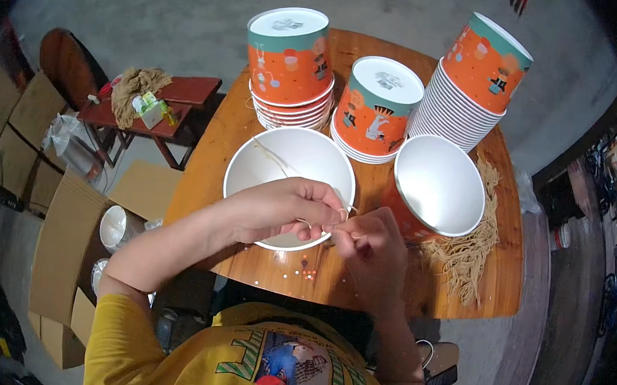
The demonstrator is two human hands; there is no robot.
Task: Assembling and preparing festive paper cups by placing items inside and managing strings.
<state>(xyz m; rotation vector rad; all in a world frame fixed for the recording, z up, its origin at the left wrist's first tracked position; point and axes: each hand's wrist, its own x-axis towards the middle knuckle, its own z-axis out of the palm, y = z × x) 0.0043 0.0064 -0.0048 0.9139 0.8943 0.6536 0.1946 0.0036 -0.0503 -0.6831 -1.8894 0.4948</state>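
A white paper bucket (252,165) stands open on the round wooden table (506,283) right in front of me. My left hand (281,208) lies over its near rim, fingers pinched on a thin beige string (275,156) that runs across the inside of the bucket. My right hand (369,253) meets it at the rim and pinches the same string's end. A second open bucket (438,182), orange outside, tilts on its side just right of my hands.
Three stacks of upturned orange and teal buckets (286,66) (378,110) (472,82) stand at the back of the table. A bundle of cut beige strings (468,250) lies at the right. A small red stool (161,110) and cardboard boxes (62,244) are on the left.
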